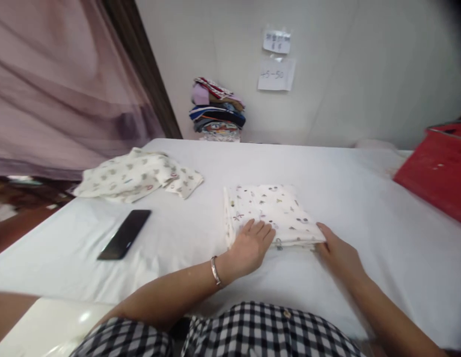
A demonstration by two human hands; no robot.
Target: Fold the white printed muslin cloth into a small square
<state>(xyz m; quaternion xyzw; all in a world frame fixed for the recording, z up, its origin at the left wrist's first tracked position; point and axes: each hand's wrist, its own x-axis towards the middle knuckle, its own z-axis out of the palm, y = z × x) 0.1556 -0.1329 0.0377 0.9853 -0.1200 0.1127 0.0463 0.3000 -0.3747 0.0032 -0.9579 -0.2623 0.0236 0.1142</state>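
Observation:
A white cloth with small printed figures [271,208] lies folded into a flat, layered rectangle on the white-covered table [185,218]. My left hand [252,245] rests on its near left part, palm down, fingers stretched out over the print. At the near right corner, my right hand [338,248] grips the cloth's edge, thumb on top and the other fingers hidden beneath. Farther left lies a second printed white cloth [137,173], loosely crumpled.
A black phone [126,234] lies on the left of the table. Stacked folded clothes [219,111] stand beyond the far edge. A red bag [438,173] is at the right, and a pink curtain [66,84] hangs at the left.

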